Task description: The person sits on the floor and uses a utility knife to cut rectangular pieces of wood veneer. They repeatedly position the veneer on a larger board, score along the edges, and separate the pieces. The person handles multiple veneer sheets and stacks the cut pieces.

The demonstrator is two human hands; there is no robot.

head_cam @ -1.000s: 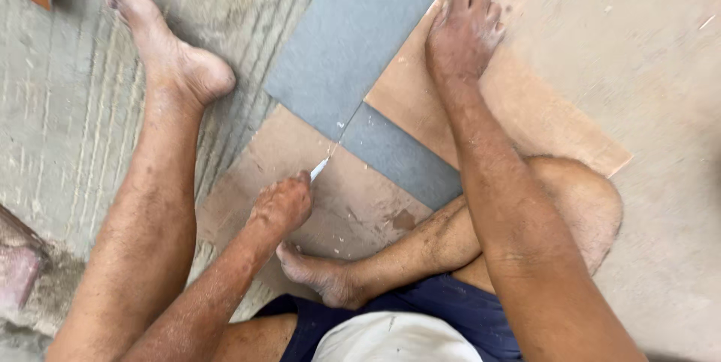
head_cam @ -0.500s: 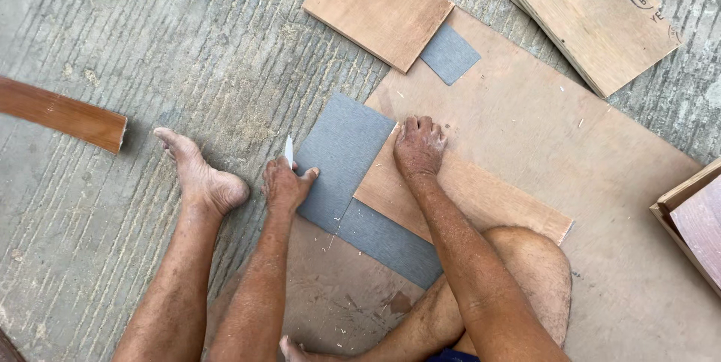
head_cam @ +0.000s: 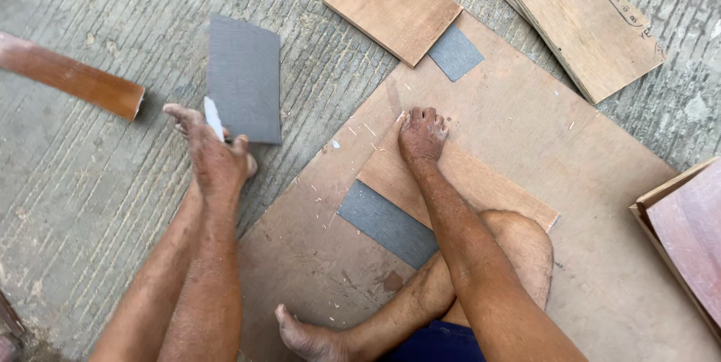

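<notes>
A person is sitting on a grooved grey concrete floor [head_cam: 90,204], legs bent, seen from above. The left hand [head_cam: 214,155] is gripping a small white-bladed cutting knife [head_cam: 212,118], with the blade pointing up out of the fist. Just above that hand, a cut rectangular dark grey sheet [head_cam: 245,76] is lying flat on the floor. To the right of the left hand, the right hand [head_cam: 422,135] is pressing knuckles-down, fingers curled, on a light brown rectangular wooden board [head_cam: 481,182]. That board is covering a grey strip [head_cam: 387,223], both lying on a large flat brown plywood panel [head_cam: 586,174]. Left of the left hand, a reddish-brown wooden plank [head_cam: 71,76] is lying.
</notes>
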